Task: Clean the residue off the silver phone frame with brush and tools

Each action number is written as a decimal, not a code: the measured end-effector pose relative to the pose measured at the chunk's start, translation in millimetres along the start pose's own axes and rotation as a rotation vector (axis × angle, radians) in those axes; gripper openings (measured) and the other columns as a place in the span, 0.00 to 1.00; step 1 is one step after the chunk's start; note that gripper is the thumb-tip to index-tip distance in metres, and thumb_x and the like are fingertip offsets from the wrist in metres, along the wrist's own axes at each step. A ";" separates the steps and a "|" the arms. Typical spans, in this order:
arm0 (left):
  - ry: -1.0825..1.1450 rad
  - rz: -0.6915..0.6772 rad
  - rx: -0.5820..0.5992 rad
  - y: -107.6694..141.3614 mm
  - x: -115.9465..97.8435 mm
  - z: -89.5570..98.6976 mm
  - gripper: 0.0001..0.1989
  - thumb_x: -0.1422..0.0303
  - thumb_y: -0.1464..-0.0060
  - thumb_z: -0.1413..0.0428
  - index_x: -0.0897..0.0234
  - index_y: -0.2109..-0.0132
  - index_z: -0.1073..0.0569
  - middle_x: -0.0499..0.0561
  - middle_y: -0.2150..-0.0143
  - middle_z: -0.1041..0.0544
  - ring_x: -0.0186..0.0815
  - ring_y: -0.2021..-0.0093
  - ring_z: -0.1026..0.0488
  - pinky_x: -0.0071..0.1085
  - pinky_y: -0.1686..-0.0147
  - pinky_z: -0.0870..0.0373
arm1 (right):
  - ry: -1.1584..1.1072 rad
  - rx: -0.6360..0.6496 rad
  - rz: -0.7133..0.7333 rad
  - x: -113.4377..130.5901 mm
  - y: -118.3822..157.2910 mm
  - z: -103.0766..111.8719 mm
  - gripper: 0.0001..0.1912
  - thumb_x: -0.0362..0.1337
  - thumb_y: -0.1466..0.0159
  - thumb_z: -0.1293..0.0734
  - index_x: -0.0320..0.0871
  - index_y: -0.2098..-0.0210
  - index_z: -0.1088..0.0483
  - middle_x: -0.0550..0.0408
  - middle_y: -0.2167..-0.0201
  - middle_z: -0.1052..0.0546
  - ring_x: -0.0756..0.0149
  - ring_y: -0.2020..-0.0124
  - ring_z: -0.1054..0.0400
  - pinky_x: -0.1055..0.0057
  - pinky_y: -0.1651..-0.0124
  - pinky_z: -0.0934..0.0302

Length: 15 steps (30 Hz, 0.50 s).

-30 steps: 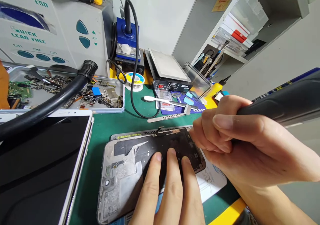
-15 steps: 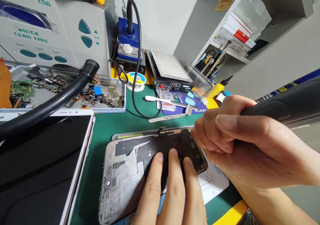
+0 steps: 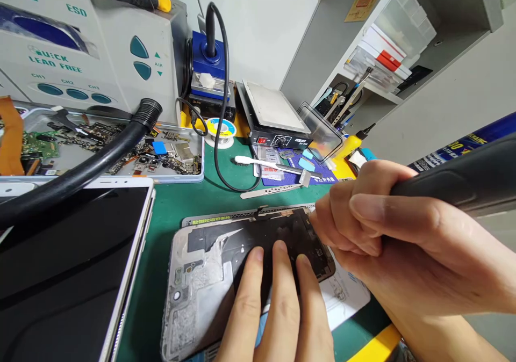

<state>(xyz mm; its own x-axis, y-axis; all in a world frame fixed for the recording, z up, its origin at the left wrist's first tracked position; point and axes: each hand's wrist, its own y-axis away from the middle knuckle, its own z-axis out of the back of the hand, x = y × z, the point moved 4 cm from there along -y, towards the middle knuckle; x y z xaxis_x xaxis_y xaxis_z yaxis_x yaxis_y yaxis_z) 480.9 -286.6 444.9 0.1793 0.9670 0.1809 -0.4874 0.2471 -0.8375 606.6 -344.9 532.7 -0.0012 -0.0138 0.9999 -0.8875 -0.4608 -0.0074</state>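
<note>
My left hand [image 3: 278,303] lies with its fingers spread and pressed on the dark back of a phone screen assembly [image 3: 201,281]. Torn grey film shows on the left part of the assembly. A white card [image 3: 352,297] with print on it lies beneath. My right hand [image 3: 411,233] is wrapped round a thick black tool handle [image 3: 479,171] at the right. Its fingertips are at the assembly's right end, and the tool's tip is hidden behind them.
A white-framed phone [image 3: 72,265] lies at left below a tray of circuit boards [image 3: 161,178]. A black hose [image 3: 80,168] crosses both. Tweezers [image 3: 272,191], a brush [image 3: 262,162] and a heating plate [image 3: 274,104] are behind the assembly.
The whole view has shifted slightly. My right hand and the black tool appear a little lower; my left hand stays on the assembly.
</note>
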 end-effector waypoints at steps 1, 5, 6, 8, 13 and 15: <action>-0.007 0.035 -0.023 0.4 -2.6 -2.1 0.20 0.61 0.37 0.48 0.73 0.50 0.23 0.58 0.48 0.21 0.55 0.41 0.27 0.52 0.34 0.35 | -0.004 -0.010 0.013 0.6 -0.1 0.5 0.17 0.28 0.50 0.35 0.44 0.87 0.46 0.60 0.90 0.46 0.71 0.86 0.51 0.68 0.83 0.55; -0.005 0.054 -0.007 0.0 -10.1 -7.2 0.19 0.62 0.37 0.50 0.72 0.50 0.22 0.58 0.48 0.21 0.54 0.40 0.27 0.51 0.35 0.33 | -0.008 -0.002 0.013 0.3 1.4 1.3 0.17 0.27 0.50 0.35 0.44 0.87 0.46 0.60 0.90 0.46 0.71 0.86 0.52 0.68 0.82 0.54; -0.007 0.054 -0.006 -0.4 -10.0 -6.5 0.19 0.62 0.37 0.49 0.73 0.50 0.22 0.58 0.47 0.21 0.55 0.40 0.27 0.51 0.35 0.33 | -0.004 0.008 0.008 -0.2 1.9 1.3 0.17 0.27 0.49 0.35 0.45 0.87 0.45 0.60 0.90 0.46 0.70 0.86 0.51 0.68 0.82 0.54; -0.010 0.062 -0.006 -1.0 -8.8 -4.7 0.19 0.62 0.37 0.48 0.73 0.49 0.23 0.58 0.47 0.22 0.55 0.40 0.28 0.52 0.34 0.34 | -0.003 0.009 0.006 -0.8 2.4 1.6 0.16 0.28 0.48 0.34 0.45 0.87 0.43 0.60 0.90 0.45 0.70 0.86 0.50 0.67 0.82 0.53; 0.000 0.037 0.005 0.1 -9.1 -5.2 0.20 0.62 0.37 0.49 0.73 0.49 0.23 0.58 0.47 0.22 0.56 0.39 0.28 0.53 0.34 0.35 | -0.011 -0.003 0.014 0.1 0.4 1.2 0.16 0.27 0.50 0.36 0.44 0.88 0.45 0.60 0.91 0.46 0.70 0.87 0.52 0.68 0.83 0.55; 0.002 0.033 0.005 0.5 -7.9 -5.0 0.20 0.62 0.37 0.49 0.74 0.49 0.23 0.59 0.47 0.22 0.56 0.39 0.28 0.52 0.33 0.35 | -0.009 0.012 0.005 0.1 0.0 0.1 0.16 0.27 0.50 0.35 0.44 0.88 0.45 0.60 0.90 0.46 0.70 0.87 0.52 0.68 0.83 0.54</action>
<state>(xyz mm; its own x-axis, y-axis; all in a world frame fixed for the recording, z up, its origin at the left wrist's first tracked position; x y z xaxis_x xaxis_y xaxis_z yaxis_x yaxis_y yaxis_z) 483.5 -294.5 440.4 0.1647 0.9745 0.1524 -0.4976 0.2155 -0.8402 606.6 -345.0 532.8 -0.0018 -0.0242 0.9997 -0.8818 -0.4714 -0.0130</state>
